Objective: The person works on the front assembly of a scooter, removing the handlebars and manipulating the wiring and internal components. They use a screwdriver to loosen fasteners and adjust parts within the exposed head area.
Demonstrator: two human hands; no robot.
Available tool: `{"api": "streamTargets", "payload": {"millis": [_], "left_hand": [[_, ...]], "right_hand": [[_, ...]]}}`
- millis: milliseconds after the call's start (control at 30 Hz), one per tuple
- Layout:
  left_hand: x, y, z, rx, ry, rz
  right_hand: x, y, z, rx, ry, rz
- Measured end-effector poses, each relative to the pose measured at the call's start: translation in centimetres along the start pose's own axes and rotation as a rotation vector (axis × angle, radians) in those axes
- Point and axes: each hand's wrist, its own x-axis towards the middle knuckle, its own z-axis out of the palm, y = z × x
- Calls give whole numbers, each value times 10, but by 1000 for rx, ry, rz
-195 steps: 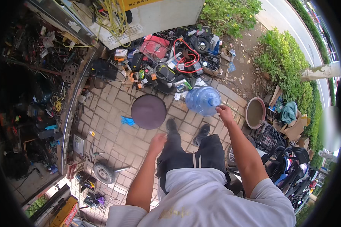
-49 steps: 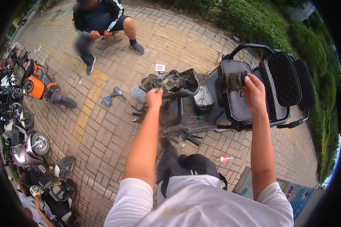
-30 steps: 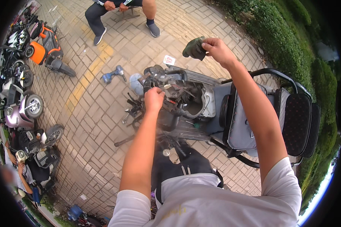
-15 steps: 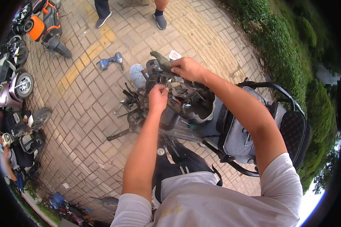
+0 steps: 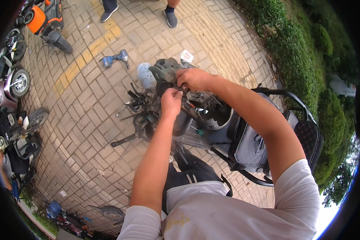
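Note:
My right hand [image 5: 194, 79] is closed on a dark grey-green work glove [image 5: 164, 70], whose fingers spread out to the left. Just below it, my left hand [image 5: 171, 105] is pinched, its fingertips close to my right fingertips; whatever lies between them is too small to make out. Both hands are over the opened front of an electric scooter [image 5: 224, 138], where wires and dark parts show. A green-handled tool [image 5: 200, 132] rests on the scooter below the opening. The scooter's handlebar grip [image 5: 122, 142] points left.
On the paving beyond lie a blue cordless power tool [image 5: 115, 59], a pale blue rounded piece [image 5: 146, 76] and a small white box [image 5: 186, 56]. A bystander's shoes [image 5: 171, 18] are at the top. Parked scooters [image 5: 18, 82] line the left; a hedge [image 5: 296, 52] borders the right.
My right hand has drawn the glove lower and closer to my left hand, and its fingers now spread out. My left hand has shifted slightly right. The view has tilted a little.

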Motion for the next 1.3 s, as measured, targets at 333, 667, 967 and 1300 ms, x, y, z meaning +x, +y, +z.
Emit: {"api": "streamTargets", "payload": {"millis": [333,667,967,1300], "left_hand": [[0,-1,0,129,-51,47],[-2,3,-3,180,-85,72],[3,-10,-1,141,-79,82],[9,-14,4,148,-5,72]], "right_hand": [[2,17,12,70,87,331],[5,20,-7,129,96,322],[13,25,-3,-132,144,459],[-9,6,-4,-259,-105,76]]}}
